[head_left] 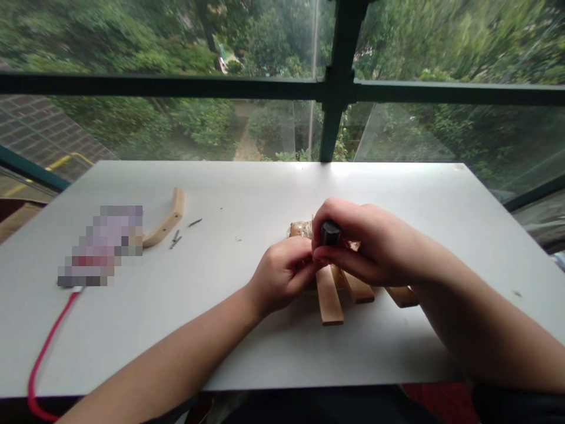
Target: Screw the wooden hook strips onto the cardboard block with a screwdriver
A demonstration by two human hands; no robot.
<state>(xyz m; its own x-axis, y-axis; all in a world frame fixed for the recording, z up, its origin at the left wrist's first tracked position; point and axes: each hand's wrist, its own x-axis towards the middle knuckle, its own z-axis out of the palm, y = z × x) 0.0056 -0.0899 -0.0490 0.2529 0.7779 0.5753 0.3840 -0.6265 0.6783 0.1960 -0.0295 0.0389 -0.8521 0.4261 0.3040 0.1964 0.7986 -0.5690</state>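
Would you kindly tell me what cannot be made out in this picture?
Head view:
Far end of the black handle: hidden by the right hand.
What the left hand grips, if anything: covered by the right hand.
Far ends of the wooden slats: behind the hands.
Dark slivers: too small to identify.
Pixelated object: blurred by mosaic.

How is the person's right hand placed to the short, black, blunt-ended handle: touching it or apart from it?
Touching. The head view shows the right hand curled around the black handle, with no gap between them.
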